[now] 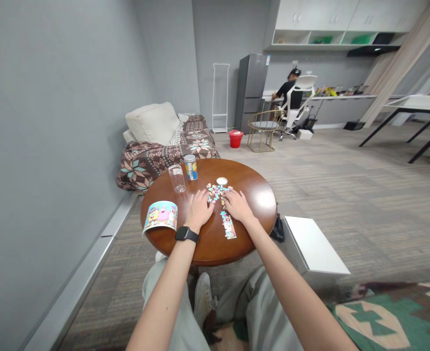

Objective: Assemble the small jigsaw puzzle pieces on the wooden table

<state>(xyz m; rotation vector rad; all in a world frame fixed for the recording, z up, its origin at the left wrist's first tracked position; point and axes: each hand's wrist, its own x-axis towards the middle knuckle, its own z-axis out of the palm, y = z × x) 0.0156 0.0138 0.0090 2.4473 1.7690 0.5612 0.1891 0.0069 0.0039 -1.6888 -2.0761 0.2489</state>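
On a round brown wooden table [251, 195] lies a pile of small loose jigsaw puzzle pieces [217, 191]. My left hand [199, 209] rests flat on the tabletop at the pile's left edge, fingers stretched out and holding nothing. At the right edge is my right hand [238, 204], its fingers extended over the nearest pieces; no piece shows lifted in it. A joined strip of puzzle pieces [228, 225] lies between my wrists. Left of my left hand is a curled cartoon picture sheet [161, 215]. A round white lid [222, 181] sits just behind the pile.
A clear cylinder [177, 179] and a printed can [191, 168] stand at the table's back left. A white box [313, 243] is on the floor to the right. Behind the table is a blanket-covered couch [164, 151]. Far back, a person [286, 90] sits at a counter.
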